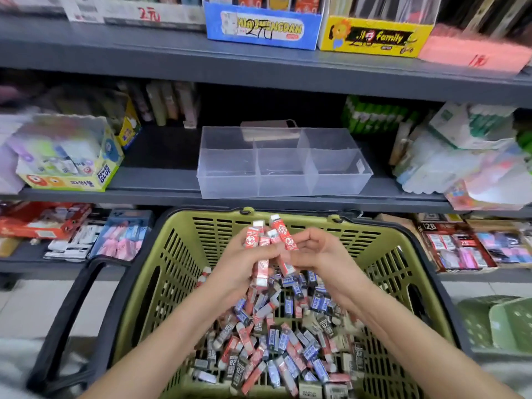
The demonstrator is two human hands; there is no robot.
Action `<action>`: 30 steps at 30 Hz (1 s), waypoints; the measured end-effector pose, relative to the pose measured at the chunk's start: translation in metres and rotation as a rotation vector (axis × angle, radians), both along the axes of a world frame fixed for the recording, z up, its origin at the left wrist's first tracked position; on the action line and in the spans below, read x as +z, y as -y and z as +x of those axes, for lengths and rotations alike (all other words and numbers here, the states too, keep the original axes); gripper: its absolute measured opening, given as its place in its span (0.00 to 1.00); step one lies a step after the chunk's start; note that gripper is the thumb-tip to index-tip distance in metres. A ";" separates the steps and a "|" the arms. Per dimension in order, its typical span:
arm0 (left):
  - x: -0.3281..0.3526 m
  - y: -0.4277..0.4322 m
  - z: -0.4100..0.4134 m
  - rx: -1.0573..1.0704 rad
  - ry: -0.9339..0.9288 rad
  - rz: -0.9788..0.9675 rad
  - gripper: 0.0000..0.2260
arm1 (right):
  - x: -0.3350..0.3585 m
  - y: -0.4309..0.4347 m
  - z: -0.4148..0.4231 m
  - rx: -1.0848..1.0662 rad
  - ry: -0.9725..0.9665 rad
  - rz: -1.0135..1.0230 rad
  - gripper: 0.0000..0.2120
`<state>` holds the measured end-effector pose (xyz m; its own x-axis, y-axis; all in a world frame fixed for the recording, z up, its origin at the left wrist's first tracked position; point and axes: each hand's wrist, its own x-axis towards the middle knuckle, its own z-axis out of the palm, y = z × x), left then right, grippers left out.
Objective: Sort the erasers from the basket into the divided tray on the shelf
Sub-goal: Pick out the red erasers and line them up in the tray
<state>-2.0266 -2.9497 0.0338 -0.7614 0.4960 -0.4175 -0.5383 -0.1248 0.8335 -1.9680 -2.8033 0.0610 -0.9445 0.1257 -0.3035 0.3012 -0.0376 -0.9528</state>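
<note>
A green plastic basket [184, 254] with black handles holds several small erasers [276, 341] in red, blue and black sleeves. Above the pile, my left hand [244, 263] grips a bunch of red-sleeved erasers [254, 236] that stick up and down out of the fist. My right hand [313, 251] pinches the same bunch from the right, at one red eraser [283, 231]. The clear divided tray [285, 187] sits on the middle shelf straight ahead, with nothing in its compartments.
A yellow glue box [72, 180] stands left of the tray and packaged goods [460, 156] crowd its right. The grey shelf edge [172, 197] runs just above the basket rim. Lower shelves hold eraser packs [121, 237]; a green bin [501, 323] sits at the right.
</note>
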 end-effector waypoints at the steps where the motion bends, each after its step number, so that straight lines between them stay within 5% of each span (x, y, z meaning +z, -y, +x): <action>1: 0.005 -0.002 -0.006 -0.017 -0.025 0.019 0.25 | 0.005 -0.005 -0.006 0.017 -0.006 -0.029 0.11; 4: 0.020 -0.004 -0.026 -0.008 -0.133 0.014 0.21 | 0.018 -0.018 -0.029 -0.058 -0.085 -0.013 0.03; 9: 0.033 0.010 -0.075 0.298 -0.416 -0.154 0.19 | 0.025 -0.051 -0.095 -0.196 -0.302 0.901 0.09; 13: 0.032 0.027 -0.116 0.644 -0.750 -0.428 0.12 | 0.015 -0.057 -0.121 -0.145 -0.226 0.968 0.08; 16: 0.032 0.040 -0.143 0.749 -0.525 -0.375 0.12 | 0.008 -0.056 -0.116 -0.149 -0.261 0.901 0.06; 21: 0.029 0.052 -0.153 0.436 -0.058 -0.104 0.05 | 0.003 -0.059 -0.088 -0.165 -0.251 0.682 0.03; 30: 0.027 0.053 -0.159 0.503 -0.179 -0.067 0.04 | 0.040 -0.070 -0.115 -0.315 -0.225 0.888 0.12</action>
